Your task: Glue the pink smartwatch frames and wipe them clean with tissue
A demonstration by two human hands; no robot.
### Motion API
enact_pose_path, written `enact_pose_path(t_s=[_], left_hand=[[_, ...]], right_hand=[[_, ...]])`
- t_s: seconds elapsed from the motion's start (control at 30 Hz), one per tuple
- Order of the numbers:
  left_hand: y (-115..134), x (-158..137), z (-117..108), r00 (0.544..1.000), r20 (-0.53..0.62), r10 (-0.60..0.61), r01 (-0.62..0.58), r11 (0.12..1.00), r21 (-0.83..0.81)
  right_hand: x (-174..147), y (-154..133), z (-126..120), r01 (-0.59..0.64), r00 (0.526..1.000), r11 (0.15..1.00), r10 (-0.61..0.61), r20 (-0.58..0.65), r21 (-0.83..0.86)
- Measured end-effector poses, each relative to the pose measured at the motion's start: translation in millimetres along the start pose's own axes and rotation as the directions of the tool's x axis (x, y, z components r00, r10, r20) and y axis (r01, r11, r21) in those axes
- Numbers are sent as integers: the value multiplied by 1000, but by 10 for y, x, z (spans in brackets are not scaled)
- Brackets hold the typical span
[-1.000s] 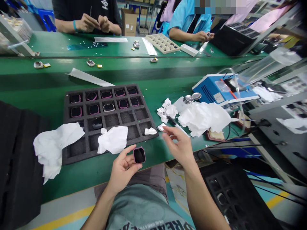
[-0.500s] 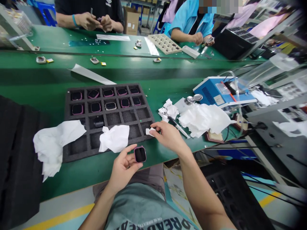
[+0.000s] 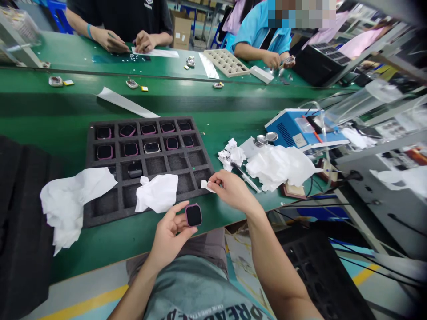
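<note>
Two bare hands at the table (image 3: 110, 249), seen from above. The left hand (image 3: 168, 233), at lower centre, holds a watch (image 3: 194, 215) by its left edge between thumb and fingers; the purple rim surrounds a dark screen that faces up toward the viewer. The right hand (image 3: 231, 189), right of centre, is closed narrowly, thumb against fingertips, on a small white scrap (image 3: 207, 185) at the lower right corner of the tray (image 3: 176, 163). The scrap and the watch are apart.

The tray, dark and divided into cells, occupies the left centre of the frame. Its two upper rows carry ten watches, one to a cell, most of them purple-rimmed; one in the second row, the pale watch (image 3: 152, 147), has a light rim. A black piece (image 3: 135, 169) sits in the third row. Two white cloths lie across the tray's lower part: the small cloth (image 3: 158, 193) at its front edge, the large cloth (image 3: 73, 195) over its left corner.

Right of the tray lie crumpled scraps (image 3: 233, 153), a pen (image 3: 245, 175) and a white heap (image 3: 283, 166); a round tin (image 3: 260, 141) stands open beside them. A blue box (image 3: 290, 129) stands behind, at upper right. At upper left, a co-worker (image 3: 123, 18) holds a thin tool.
</note>
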State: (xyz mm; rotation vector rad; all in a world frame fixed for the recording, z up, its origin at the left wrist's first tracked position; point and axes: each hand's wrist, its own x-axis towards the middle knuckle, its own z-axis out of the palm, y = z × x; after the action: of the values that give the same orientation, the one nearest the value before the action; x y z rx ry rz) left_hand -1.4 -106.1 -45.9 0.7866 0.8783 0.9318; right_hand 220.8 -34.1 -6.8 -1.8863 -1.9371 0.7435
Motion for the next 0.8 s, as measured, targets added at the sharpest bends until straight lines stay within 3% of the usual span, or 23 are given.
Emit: enact_pose_path(t_s=[0.23, 0.37, 0.47, 0.53, 0.63, 0.8], left_hand=[[-32, -4, -25, 1000, 4, 11, -11, 1000, -9], [-36, -4, -15, 1000, -2, 7, -7, 1000, -31], [-31, -4, 2, 1000, 0, 5, -5, 999, -39], [-24, -6, 9, 1000, -5, 8, -8, 999, -40], [-10, -16, 9, 1000, -15, 10, -11, 999, -38], [6, -31, 8, 1000, -18, -8, 8, 1000, -1]], right_hand=[[-74, 150, 65, -28, 988, 896, 91, -122, 444], [-120, 91, 40, 9, 957, 945, 87, -277, 328], [-66, -117, -2, 135, 926, 967, -46, -374, 215], [31, -300, 6, 243, 929, 954, -176, -326, 177], [240, -561, 113, 408, 909, 904, -392, -139, 123], [519, -858, 310, 617, 776, 781, -624, 95, 91]])
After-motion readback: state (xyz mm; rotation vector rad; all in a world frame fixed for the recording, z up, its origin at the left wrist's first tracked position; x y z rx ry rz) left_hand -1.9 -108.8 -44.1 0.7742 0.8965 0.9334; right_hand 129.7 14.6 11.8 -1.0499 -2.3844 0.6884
